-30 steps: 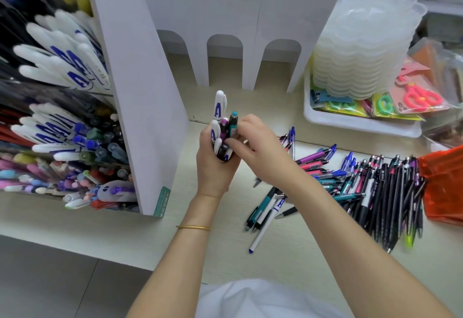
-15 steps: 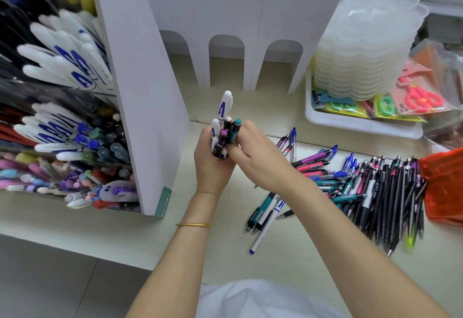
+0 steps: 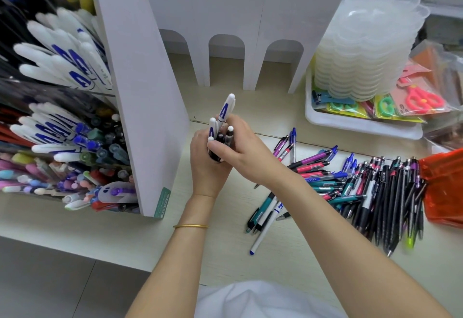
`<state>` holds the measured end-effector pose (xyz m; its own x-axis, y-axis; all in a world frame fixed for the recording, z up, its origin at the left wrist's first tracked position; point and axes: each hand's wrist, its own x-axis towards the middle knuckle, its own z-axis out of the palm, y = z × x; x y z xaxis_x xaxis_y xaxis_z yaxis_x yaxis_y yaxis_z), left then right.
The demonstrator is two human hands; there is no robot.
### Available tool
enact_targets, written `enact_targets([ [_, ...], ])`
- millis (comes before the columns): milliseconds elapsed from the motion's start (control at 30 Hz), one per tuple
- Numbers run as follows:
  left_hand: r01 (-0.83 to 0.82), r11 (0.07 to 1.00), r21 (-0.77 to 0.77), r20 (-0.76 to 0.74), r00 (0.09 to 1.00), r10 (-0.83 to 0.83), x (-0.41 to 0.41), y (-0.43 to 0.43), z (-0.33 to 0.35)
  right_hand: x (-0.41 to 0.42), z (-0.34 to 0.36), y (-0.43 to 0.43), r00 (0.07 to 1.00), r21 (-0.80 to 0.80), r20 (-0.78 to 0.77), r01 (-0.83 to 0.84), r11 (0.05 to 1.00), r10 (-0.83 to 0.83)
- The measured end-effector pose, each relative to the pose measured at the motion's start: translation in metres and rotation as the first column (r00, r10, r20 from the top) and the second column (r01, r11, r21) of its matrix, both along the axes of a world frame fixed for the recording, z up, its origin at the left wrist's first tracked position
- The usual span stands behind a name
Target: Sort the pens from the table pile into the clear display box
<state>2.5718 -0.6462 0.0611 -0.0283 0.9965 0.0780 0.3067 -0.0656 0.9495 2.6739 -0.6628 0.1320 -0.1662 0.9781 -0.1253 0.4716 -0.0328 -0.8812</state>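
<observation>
The left hand (image 3: pixel 208 167) has its grip wrapped round an upright bunch of pens (image 3: pixel 223 122), long axis vertical, just right of the clear display box (image 3: pixel 140 92). The right hand (image 3: pixel 243 152) pinches the bunch near its top. The box is nearer the left hand, and the pile (image 3: pixel 363 187) lies farther right.

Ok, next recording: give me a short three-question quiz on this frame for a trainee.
1. True or false: the left hand grips a bundle of pens upright.
2. Where does the pen pile lie on the table? A: left of the bundle. B: right of the bundle. C: directly under it.
3. Fill in: the gold bracelet sits on the ___ wrist.
Key: 1 true; 2 B; 3 left.
</observation>
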Motion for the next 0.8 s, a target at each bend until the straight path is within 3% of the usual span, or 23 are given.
enact_targets([
  [167, -0.051, 0.998, -0.021, -0.115, 0.992, 0.048, 0.0, -0.002, 0.005, 0.0, 0.001, 0.006, 0.998, -0.005, 0.048, 0.03, 1.0, -0.03],
  [233, -0.061, 0.997, -0.051, -0.11, 0.992, 0.055, -0.002, -0.004, 0.007, 0.014, 0.003, 0.006, 0.986, -0.136, -0.164, 0.012, 0.991, -0.035],
  [300, -0.081, 0.989, -0.123, -0.028, 0.997, 0.078, -0.003, -0.003, 0.012, 0.035, -0.002, 0.006, 0.916, -0.244, -0.366, 0.075, 0.967, -0.164],
  [333, -0.089, 0.98, -0.177, 0.046, 0.994, 0.098, -0.004, -0.003, 0.013, 0.046, -0.012, 0.007, 0.935, -0.229, -0.273, 0.167, 0.959, -0.228],
  [367, -0.075, 0.967, -0.242, 0.14, 0.984, 0.111, -0.004, -0.003, 0.016, 0.056, -0.023, 0.009, 0.965, -0.153, -0.051, 0.246, 0.957, -0.256],
  [400, -0.036, 0.95, -0.311, 0.252, 0.96, 0.119, -0.004, -0.003, 0.019, 0.063, -0.034, 0.011, 0.937, -0.069, 0.261, 0.256, 0.964, -0.23],
  [433, 0.029, 0.924, -0.382, 0.368, 0.922, 0.123, -0.004, -0.004, 0.022, 0.067, -0.045, 0.013, 0.83, -0.034, 0.535, 0.205, 0.978, -0.156],
  [500, 0.17, 0.862, -0.477, 0.536, 0.834, 0.132, -0.004, -0.004, 0.026, 0.07, -0.063, 0.011, 0.631, -0.062, 0.776, 0.082, 0.995, -0.003],
  [567, 0.278, 0.814, -0.51, 0.632, 0.763, 0.135, -0.004, -0.005, 0.027, 0.07, -0.068, 0.006, 0.571, -0.075, 0.819, 0.024, 0.997, 0.048],
  [800, 0.398, 0.697, -0.597, 0.737, 0.615, 0.281, -0.005, -0.007, 0.021, 0.062, -0.074, -0.016, 0.583, -0.043, 0.809, -0.061, 0.997, 0.07],
])
